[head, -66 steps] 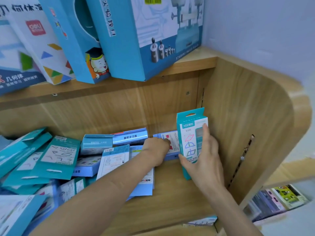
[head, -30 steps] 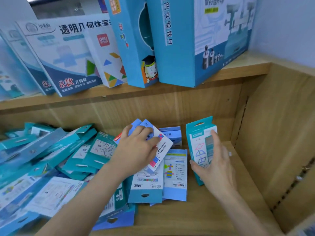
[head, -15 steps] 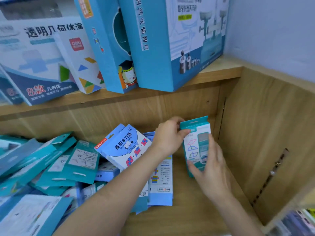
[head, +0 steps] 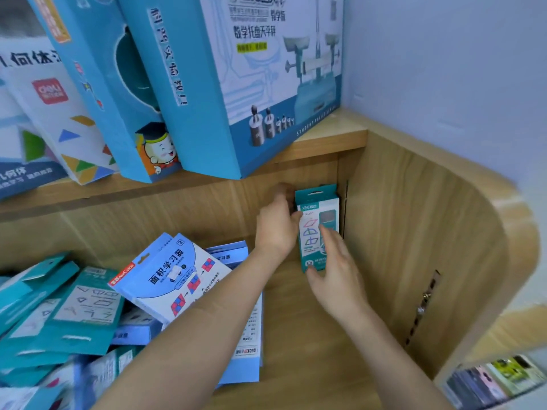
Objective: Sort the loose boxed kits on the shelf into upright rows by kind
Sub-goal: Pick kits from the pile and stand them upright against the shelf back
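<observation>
A teal kit box [head: 313,202] printed with shape outlines stands upright in the shelf's back right corner. My left hand [head: 276,229] grips its left edge, fingers curled behind it. My right hand [head: 334,270] lies flat against its front, fingers straight and thumb at the bottom edge. A light blue kit box [head: 177,276] with red and blue squares lies tilted on the loose pile. Teal kit boxes [head: 85,309] lie flat and overlapping at the left. More light blue boxes [head: 248,350] lie flat under my left forearm.
Bare wooden shelf floor [head: 310,350] shows in front of the upright box. The curved wooden side wall [head: 414,247] closes the right end. Large blue boxes [head: 236,84] and a white tangram box [head: 59,119] lean on the shelf above. Small packs [head: 497,380] sit lower right.
My left hand left the light blue box on the pile and took the teal box's left edge. Both hands moved the teal box back into the right corner.
</observation>
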`<state>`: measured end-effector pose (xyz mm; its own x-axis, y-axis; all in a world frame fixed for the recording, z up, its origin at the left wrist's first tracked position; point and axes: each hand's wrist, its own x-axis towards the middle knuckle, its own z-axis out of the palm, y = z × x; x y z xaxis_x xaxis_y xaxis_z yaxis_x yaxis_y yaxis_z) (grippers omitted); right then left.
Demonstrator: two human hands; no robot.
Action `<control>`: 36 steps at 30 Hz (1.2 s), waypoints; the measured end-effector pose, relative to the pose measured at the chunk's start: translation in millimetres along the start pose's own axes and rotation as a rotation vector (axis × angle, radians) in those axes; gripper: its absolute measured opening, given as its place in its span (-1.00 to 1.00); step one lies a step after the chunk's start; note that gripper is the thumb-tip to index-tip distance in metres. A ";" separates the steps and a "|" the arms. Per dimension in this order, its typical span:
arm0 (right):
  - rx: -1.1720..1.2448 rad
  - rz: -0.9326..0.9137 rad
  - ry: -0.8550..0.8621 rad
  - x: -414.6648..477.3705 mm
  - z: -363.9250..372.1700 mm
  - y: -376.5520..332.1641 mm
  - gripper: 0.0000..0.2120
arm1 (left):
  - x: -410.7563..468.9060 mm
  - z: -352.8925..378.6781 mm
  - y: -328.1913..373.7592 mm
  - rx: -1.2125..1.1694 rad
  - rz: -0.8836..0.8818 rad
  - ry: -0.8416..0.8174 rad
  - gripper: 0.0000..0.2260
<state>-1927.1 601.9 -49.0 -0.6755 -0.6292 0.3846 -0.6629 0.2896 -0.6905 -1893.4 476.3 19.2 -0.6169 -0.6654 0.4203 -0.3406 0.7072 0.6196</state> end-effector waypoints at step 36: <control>0.110 -0.165 0.067 -8.6 -19.4 -37.9 -0.40 | -160.5 -135.6 -73.4 0.060 -0.525 0.300 -0.43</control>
<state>-1902.5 610.3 -14.2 -0.5830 -0.6111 0.5354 -0.7297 0.1041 -0.6758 -1673.2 498.8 -3.8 -0.1321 -0.9611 0.2427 -0.5901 0.2730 0.7598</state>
